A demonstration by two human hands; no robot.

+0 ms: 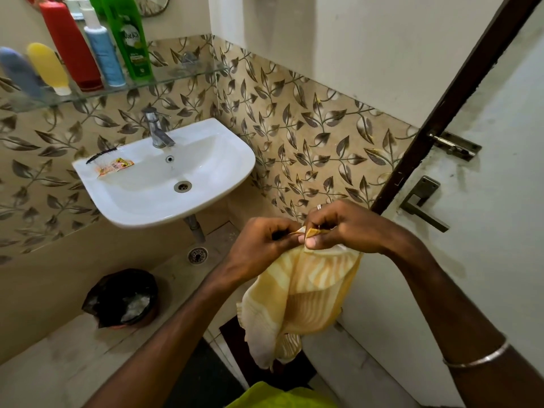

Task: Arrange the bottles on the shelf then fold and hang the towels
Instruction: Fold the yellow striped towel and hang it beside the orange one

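Hands: I see two, both mine. My left hand (259,242) and right hand (344,228) sit close together, fingertips pinched shut on the top edge of one towel.
Towel: I count one in grip, the yellow-and-white striped towel (297,301), hanging straight down below both hands in loose folds. Its top corner is bunched between my fingers, so I cannot make out how the edge is folded there.
Second cloth: one bright green cloth (279,397) lies below the hands at the frame's bottom, cut off; I cannot tell what it is.
Bottles: I count five on the glass shelf (188,75), up and far left of my left hand: a blue-grey tube (19,73), a yellow tube (48,67), a red bottle (72,45), a white-and-blue spray bottle (103,51) and a green bottle (132,39). The two tubes are blurred; the green and red bottle tops are cut by the frame. More shapes behind them look like mirror reflections.
Sink: one white sink (229,148), above left of the hands, with one tap (156,128); one small sachet strip (116,166) and one dark comb (101,154) rest on its rim.
Bin: one dark lined bin (123,298) on the floor, left of my left forearm.
Door: one door (485,201), right of my right hand, with one bolt (454,145) and one handle (424,204).
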